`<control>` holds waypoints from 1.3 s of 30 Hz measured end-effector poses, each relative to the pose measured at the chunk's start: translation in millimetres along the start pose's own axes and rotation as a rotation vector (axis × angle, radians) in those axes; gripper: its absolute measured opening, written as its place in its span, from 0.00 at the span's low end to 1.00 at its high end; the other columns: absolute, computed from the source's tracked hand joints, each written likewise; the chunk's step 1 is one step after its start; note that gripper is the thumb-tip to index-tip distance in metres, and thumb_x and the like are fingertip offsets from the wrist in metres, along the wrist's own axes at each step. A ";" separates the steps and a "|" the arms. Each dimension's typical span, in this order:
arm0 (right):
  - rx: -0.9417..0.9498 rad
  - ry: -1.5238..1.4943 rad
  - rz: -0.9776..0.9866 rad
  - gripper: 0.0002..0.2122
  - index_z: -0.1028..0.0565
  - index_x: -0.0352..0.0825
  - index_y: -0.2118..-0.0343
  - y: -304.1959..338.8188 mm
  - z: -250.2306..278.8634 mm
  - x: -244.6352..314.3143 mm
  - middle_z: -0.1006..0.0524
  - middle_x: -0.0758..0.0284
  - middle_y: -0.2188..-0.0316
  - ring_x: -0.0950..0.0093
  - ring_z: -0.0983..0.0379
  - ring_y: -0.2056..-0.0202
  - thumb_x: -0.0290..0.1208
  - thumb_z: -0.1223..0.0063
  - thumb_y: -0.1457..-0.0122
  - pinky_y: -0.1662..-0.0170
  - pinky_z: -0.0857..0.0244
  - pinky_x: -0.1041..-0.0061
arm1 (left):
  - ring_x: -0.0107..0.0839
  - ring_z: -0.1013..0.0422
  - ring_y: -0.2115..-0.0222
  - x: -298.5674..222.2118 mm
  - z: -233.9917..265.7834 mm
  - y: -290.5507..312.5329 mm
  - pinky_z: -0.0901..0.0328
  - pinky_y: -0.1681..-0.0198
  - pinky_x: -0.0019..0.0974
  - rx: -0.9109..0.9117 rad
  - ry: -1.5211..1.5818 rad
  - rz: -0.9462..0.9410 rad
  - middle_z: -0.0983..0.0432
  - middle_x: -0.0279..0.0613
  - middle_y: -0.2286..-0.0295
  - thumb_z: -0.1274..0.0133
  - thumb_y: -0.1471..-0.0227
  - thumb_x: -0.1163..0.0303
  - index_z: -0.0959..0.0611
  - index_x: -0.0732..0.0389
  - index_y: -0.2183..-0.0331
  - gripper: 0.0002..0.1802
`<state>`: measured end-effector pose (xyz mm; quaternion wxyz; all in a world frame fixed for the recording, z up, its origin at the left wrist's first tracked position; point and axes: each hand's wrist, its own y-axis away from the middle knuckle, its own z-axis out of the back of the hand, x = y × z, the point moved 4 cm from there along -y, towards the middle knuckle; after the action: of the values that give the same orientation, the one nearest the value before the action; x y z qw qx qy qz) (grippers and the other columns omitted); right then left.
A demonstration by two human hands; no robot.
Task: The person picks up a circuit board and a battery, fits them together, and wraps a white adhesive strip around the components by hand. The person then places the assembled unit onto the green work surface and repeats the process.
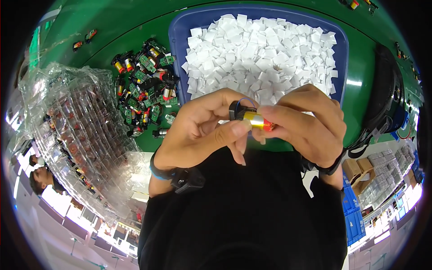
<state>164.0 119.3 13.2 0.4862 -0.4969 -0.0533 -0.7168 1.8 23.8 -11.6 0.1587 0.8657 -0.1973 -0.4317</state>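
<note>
In front of my chest, both hands hold one small battery assembly [254, 120]. It has a yellow and silver cylinder, a red end on the right, a black plastic part on the left and a thin blue wire looping above. My left hand [198, 128] pinches it by thumb and fingers near the black part. The fingertips of my right hand [312, 123] close on the red end and partly hide it. Just beyond the hands stands a blue tray [176, 33], heaped with small white paper squares [261, 54].
A pile of similar battery assemblies with green circuit boards [148, 85] lies left of the tray. Stacked clear plastic blister trays [85, 121] rise at the left. A black bag-like object [375, 99] sits at the right, with blue crates [353, 216] below. Another person [42, 175] is at far left.
</note>
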 end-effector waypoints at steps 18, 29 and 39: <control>-0.024 0.121 -0.099 0.16 0.20 0.29 0.66 14.1 0.3 -7.3 0.23 0.62 0.72 0.70 0.23 0.75 0.25 0.27 0.59 0.74 0.30 0.77 | 0.21 0.27 0.76 6.8 -4.0 -5.5 0.26 0.72 0.27 -0.128 -0.107 0.011 0.21 0.47 0.65 0.47 0.39 0.75 0.26 0.70 0.52 0.15; -0.001 0.303 0.005 0.21 0.18 0.34 0.62 7.0 -12.7 3.7 0.24 0.67 0.66 0.67 0.25 0.65 0.22 0.30 0.65 0.67 0.30 0.75 | 0.21 0.25 0.72 10.8 -6.5 -9.4 0.28 0.72 0.25 -0.201 -0.302 -0.052 0.21 0.38 0.69 0.41 0.43 0.74 0.24 0.66 0.54 0.15; 0.126 0.316 -0.239 0.21 0.18 0.34 0.64 6.3 -18.8 2.6 0.30 0.67 0.70 0.67 0.28 0.68 0.21 0.32 0.69 0.70 0.33 0.72 | 0.23 0.25 0.71 0.4 -7.1 -10.4 0.29 0.72 0.25 -0.112 -0.775 -0.152 0.21 0.41 0.69 0.44 0.41 0.75 0.24 0.70 0.57 0.12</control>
<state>156.1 103.8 3.2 0.4300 -0.3372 -0.0796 -0.8337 9.9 33.4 -12.5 0.0872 0.6409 -0.1542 -0.7469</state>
